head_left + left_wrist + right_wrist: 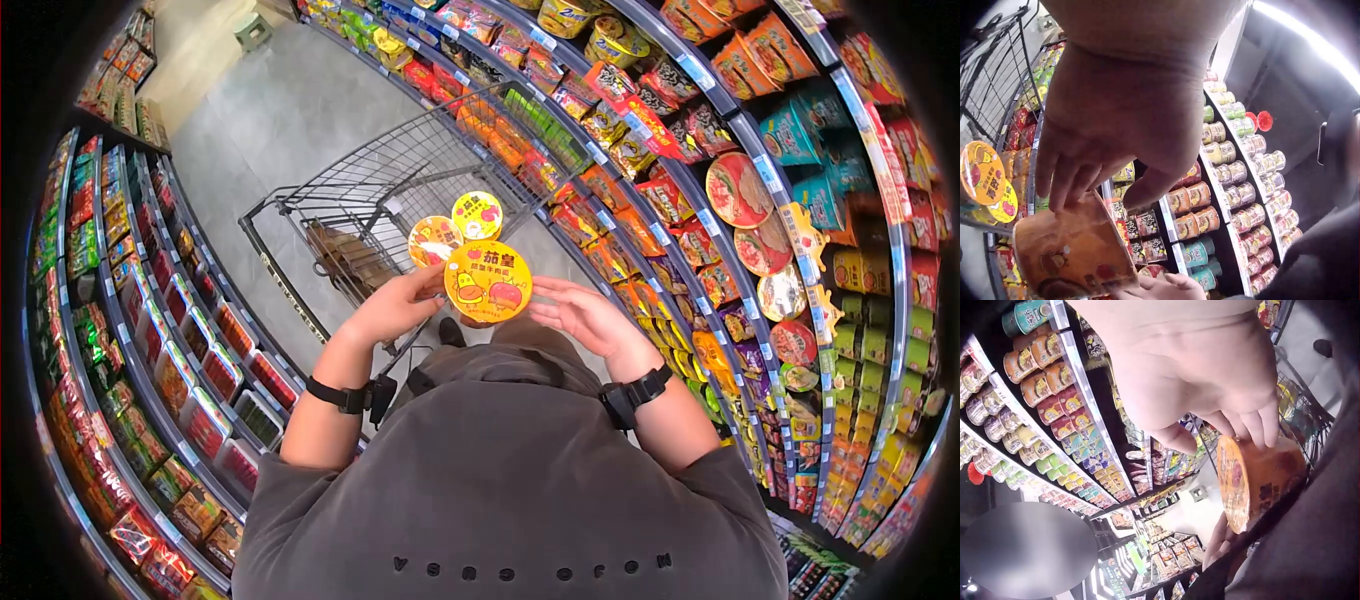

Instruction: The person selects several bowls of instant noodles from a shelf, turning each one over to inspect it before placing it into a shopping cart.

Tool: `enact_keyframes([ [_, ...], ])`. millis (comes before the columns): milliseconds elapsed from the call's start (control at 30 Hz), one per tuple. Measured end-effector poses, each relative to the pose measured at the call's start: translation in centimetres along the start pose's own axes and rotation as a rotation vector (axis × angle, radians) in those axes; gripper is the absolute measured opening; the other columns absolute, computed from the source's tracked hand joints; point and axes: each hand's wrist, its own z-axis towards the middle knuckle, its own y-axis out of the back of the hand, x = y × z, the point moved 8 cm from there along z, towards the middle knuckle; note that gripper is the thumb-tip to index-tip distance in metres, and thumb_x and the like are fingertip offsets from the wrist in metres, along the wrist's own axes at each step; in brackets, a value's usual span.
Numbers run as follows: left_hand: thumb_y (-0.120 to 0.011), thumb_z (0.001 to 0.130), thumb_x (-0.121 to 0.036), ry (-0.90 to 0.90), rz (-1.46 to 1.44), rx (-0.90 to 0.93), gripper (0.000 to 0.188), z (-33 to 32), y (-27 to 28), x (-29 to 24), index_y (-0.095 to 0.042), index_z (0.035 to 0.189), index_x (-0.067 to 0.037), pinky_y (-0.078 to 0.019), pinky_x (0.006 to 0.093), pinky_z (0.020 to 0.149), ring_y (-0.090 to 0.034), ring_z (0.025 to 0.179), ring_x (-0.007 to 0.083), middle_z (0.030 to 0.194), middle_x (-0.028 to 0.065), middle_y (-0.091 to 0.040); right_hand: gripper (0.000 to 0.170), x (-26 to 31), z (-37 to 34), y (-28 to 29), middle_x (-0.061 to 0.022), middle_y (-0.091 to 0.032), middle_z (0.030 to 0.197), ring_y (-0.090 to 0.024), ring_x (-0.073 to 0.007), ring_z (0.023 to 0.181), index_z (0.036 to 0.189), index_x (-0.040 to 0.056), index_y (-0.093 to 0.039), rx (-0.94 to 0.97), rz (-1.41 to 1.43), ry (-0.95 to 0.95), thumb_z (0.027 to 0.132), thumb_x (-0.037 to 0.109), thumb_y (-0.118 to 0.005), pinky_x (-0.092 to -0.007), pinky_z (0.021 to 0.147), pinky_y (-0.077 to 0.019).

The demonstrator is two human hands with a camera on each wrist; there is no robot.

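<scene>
Between my two hands, in front of my body, is a yellow-lidded instant noodle cup [488, 283], its lid facing up at the head camera. My left hand [402, 302] holds its left side, fingertips against the orange wall in the left wrist view. On the opposite side, the extended fingers of my right hand [580, 312] touch the cup, and the thumb stands apart from it in the right wrist view. Beyond it, two more noodle cups show in the cart, one with an orange lid [434, 240] and one with a yellow-green lid [477, 214].
A wire shopping cart [345, 190] stands just ahead, with a brown bag [345, 258] at its near end. Shelves of noodle packets and bowls [700, 220] rise on the right. Packaged goods [150, 330] line the left. A small stool [252, 32] stands farther along the aisle.
</scene>
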Motion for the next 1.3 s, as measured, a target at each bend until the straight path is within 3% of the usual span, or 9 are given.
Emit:
enact_keyframes([
  [233, -0.059, 0.099, -0.002, 0.034, -0.057, -0.084, 0.065, 2.9, 2.0, 0.1, -0.033, 0.157, 0.007, -0.0453, 0.0353, 0.113, -0.058, 0.134, 0.0252, 0.144, 0.0206, -0.060, 0.044, 3.3, 6.2, 2.9, -0.0106, -0.056, 0.145, -0.060, -0.0233, 0.126, 0.145, 0.0031, -0.053, 0.039, 0.017, -0.065, 0.105, 0.021, -0.055, -0.0398, 0.109, -0.0479],
  [367, -0.059, 0.098, -0.002, 0.087, -0.109, -0.179, 0.065, 5.1, 3.6, 0.4, -0.033, 0.157, 0.005, -0.0476, 0.0343, 0.109, -0.063, 0.127, 0.0233, 0.138, 0.0195, -0.065, 0.043, 6.6, 10.0, 2.6, -0.0099, -0.055, 0.146, -0.054, -0.0238, 0.135, 0.143, 0.0034, -0.053, 0.128, -0.019, -0.103, 0.105, 0.021, -0.056, -0.0395, 0.114, -0.0430],
  [667, -0.062, 0.095, -0.014, 0.292, 0.014, -0.408, 0.065, 13.6, 5.9, 3.7, -0.041, 0.154, 0.003, -0.0548, 0.0354, 0.095, -0.070, 0.113, 0.0275, 0.127, 0.0239, -0.068, 0.060, 9.8, 18.6, 6.0, -0.0100, -0.048, 0.153, -0.043, -0.0194, 0.144, 0.157, 0.0066, -0.035, 0.091, -0.155, -0.246, 0.102, 0.017, -0.057, -0.0391, 0.122, -0.0317],
  [767, -0.061, 0.094, -0.018, 0.342, 0.146, -0.524, 0.062, 16.8, 7.2, 5.5, -0.046, 0.150, 0.003, -0.0584, 0.0368, 0.084, -0.074, 0.094, 0.0283, 0.116, 0.0234, -0.072, 0.057, 9.5, 20.3, 7.8, -0.0063, -0.045, 0.156, -0.044, -0.0170, 0.144, 0.157, 0.0087, -0.037, 0.068, -0.169, -0.322, 0.104, 0.022, -0.055, -0.0369, 0.117, -0.0354],
  [900, -0.062, 0.090, -0.022, 0.475, 0.314, -0.468, 0.067, 20.5, 8.0, 5.6, -0.046, 0.149, 0.004, -0.0600, 0.0420, 0.074, -0.076, 0.083, 0.0309, 0.105, 0.0247, -0.074, 0.061, 8.3, 22.9, 10.7, -0.0032, -0.047, 0.154, -0.045, -0.0154, 0.142, 0.159, 0.0136, -0.035, 0.037, -0.121, -0.398, 0.103, 0.024, -0.057, -0.0377, 0.115, -0.0342],
  [1000, -0.063, 0.089, -0.023, 0.547, 0.298, -0.486, 0.066, 22.1, 7.9, 6.6, -0.047, 0.147, 0.005, -0.0599, 0.0420, 0.073, -0.075, 0.086, 0.0339, 0.107, 0.0266, -0.073, 0.055, 7.5, 24.4, 12.1, -0.0048, -0.048, 0.151, -0.044, -0.0192, 0.140, 0.154, 0.0133, -0.039, -0.001, -0.049, -0.426, 0.103, 0.023, -0.056, -0.0404, 0.118, -0.0307],
  [1167, -0.064, 0.088, -0.024, 0.584, 0.396, -0.482, 0.059, 23.9, 8.7, 10.2, -0.052, 0.139, 0.005, -0.0556, 0.0446, 0.093, -0.071, 0.106, 0.0409, 0.116, 0.0292, -0.071, 0.051, 5.5, 26.6, 14.4, -0.0013, -0.053, 0.145, -0.046, -0.0142, 0.136, 0.151, 0.0152, -0.045, 0.022, -0.022, -0.468, 0.103, 0.025, -0.058, -0.0378, 0.114, -0.0335],
  [1233, -0.059, 0.093, -0.030, 0.645, 0.342, -0.340, 0.071, 24.4, 8.3, 11.0, -0.044, 0.153, 0.003, -0.0501, 0.0420, 0.104, -0.064, 0.123, 0.0411, 0.128, 0.0312, -0.067, 0.051, 5.4, 26.7, 14.3, -0.0005, -0.053, 0.145, -0.046, -0.0127, 0.135, 0.151, 0.0152, -0.046, 0.040, -0.020, -0.481, 0.103, 0.025, -0.059, -0.0375, 0.112, -0.0348],
  [1300, -0.060, 0.092, -0.029, 0.633, 0.363, -0.361, 0.062, 24.4, 8.8, 11.2, -0.051, 0.144, 0.003, -0.0513, 0.0439, 0.102, -0.066, 0.119, 0.0422, 0.122, 0.0307, -0.069, 0.051, 5.9, 26.5, 15.0, -0.0016, -0.056, 0.143, -0.048, -0.0135, 0.133, 0.151, 0.0135, -0.048, -0.053, -0.105, -0.485, 0.102, 0.022, -0.059, -0.0371, 0.110, -0.0376],
])
